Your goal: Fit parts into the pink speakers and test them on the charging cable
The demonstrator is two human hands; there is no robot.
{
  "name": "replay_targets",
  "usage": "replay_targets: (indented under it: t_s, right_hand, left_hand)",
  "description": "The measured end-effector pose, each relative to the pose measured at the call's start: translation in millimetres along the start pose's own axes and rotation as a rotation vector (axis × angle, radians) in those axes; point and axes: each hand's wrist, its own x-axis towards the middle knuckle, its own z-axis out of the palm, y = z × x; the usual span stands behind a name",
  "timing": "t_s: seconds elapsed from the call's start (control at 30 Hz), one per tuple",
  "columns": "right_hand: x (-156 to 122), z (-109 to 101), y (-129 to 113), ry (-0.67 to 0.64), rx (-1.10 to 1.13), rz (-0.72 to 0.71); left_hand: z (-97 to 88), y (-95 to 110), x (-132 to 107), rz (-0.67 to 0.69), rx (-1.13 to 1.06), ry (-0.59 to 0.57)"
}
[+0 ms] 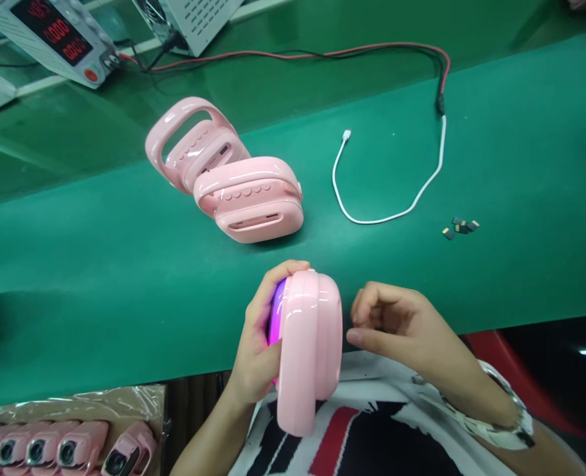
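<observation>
My left hand (259, 344) is closed around a pink portable speaker (328, 337) with a carry handle, held up at the table's near edge. The speaker is turned on its side, and its face, towards my left palm, glows purple and magenta. To its right, my right hand (396, 317) hovers with loosely curled fingers, thumb apart, and nothing visible in it. It does not touch the speaker. Beyond my hands, two more pink speakers (260, 221) stand touching each other, with round buttons and slots showing.
A white cable (372, 222) curves over the green table (124, 277), joined to red and black leads from a power supply (59, 39). Several small black memory cards (464, 227) lie at right. Below left, a cardboard box (139, 398) holds several pink devices with round lenses.
</observation>
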Motion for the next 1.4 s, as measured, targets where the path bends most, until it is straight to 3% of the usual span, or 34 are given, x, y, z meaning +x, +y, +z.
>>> replay_targets:
  t_s: [0.1, 0.2, 0.53, 0.9, 1.03, 1.23, 1.4]
  right_hand:
    - [6.8, 7.7, -3.3, -0.11, 0.211, 0.132]
    - [10.1, 10.9, -3.7, -0.157, 0.344, 0.172]
    - [11.4, 10.5, -1.9, -0.177, 0.37, 0.159]
    - [15.7, 5.6, -10.9, -0.22, 0.254, 0.174]
    - [11.4, 4.0, -9.6, -0.227, 0.25, 0.152]
    - [-3.9, 10.0, -20.0, -0.119, -0.042, -0.005]
    - [-8.0, 14.2, -26.6, -0.137, -0.107, -0.005]
  left_hand:
    - [3.0, 3.5, -1.0, -0.009, 0.001, 0.02]
    - [2.9, 2.7, -0.3, -0.051, -0.012, 0.01]
    - [-2.8, 2.6, 5.1, -0.014, 0.038, -0.039]
    - [-3.9, -2.3, 6.8, 0.063, 0.09, -0.038]
    - [-2.7, 0.1, 4.4, 0.06, 0.122, 0.022]
    - [3.9, -1.8, -14.3, 0.196, 0.215, 0.124]
    - [7.4, -4.6, -21.4, 0.269, 0.239, 0.147]
